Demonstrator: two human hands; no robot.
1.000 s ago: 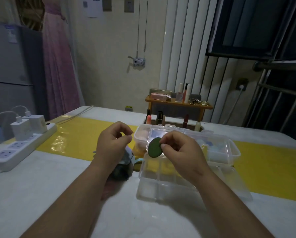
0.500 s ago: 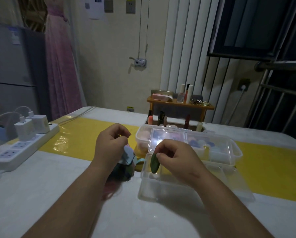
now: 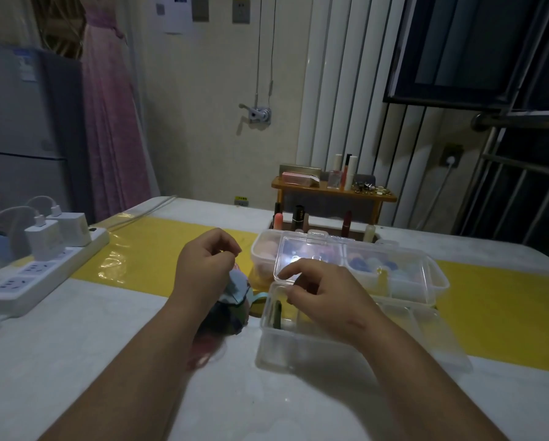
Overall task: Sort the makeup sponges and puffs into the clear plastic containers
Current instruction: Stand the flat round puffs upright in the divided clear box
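right hand [image 3: 325, 294] hovers over the near clear plastic compartment box [image 3: 314, 348], fingers curled narrow with thumb and forefinger tips close together and nothing pinched between them. just below those fingertips, the dark green flat round puff [image 3: 277, 314] stands on edge inside the box's leftmost compartment, close to the box's left wall, apart from the hand. left of that box, the left hand [image 3: 203, 270] sits in a loose fist above a small pile of mixed blue and dark puffs [image 3: 235, 305] lying on the white table [image 3: 75, 361]; fingers drawn in tight, and i cannot tell whether they grip anything. a pale blue ribbon loop [image 3: 258, 299] pokes out between the pile and the box. directly behind the box, touching its far edge, there's a second clear plastic lidded case [image 3: 394, 275] with pink, blue and pale sponges showing blurred through the lid. behind the box's left corner, a round clear tub [image 3: 263, 256] holds peach-coloured sponges. the yellow glossy table runner [image 3: 505, 313] passes under both containers. far left of the box, a white power strip with chargers [image 3: 37, 262] lies on the table.
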